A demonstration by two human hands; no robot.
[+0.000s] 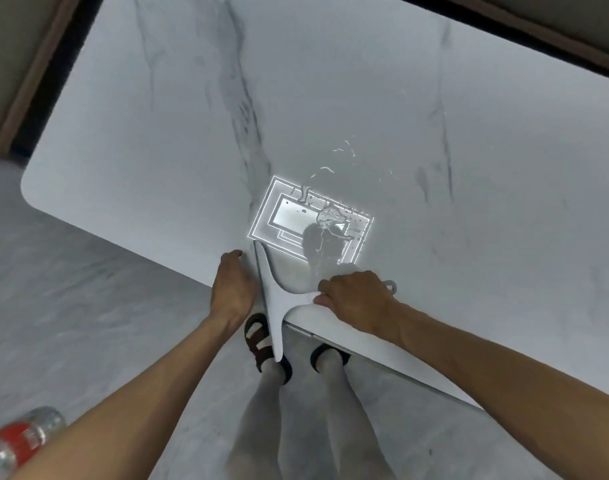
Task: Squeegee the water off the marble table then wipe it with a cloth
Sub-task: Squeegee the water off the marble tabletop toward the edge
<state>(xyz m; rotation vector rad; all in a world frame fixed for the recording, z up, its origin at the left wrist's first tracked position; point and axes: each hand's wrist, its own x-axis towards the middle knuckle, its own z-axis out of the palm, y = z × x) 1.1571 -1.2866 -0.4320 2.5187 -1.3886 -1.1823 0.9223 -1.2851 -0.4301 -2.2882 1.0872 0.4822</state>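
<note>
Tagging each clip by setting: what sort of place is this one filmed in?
Probably an indoor dining or living area of a home, though that is a guess. A large marble table reflects a recessed ceiling light, and the floor is pale marble-look tile.

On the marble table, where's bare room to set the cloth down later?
The marble table lies bare left of the dark vein, out to the rounded corner, and along the far side. The near edge is crowded: water, squeegee, left hand and right hand.

A plastic bottle [22, 441], apparently red-labelled, lies on the grey floor [88, 306], bottom left.
</note>
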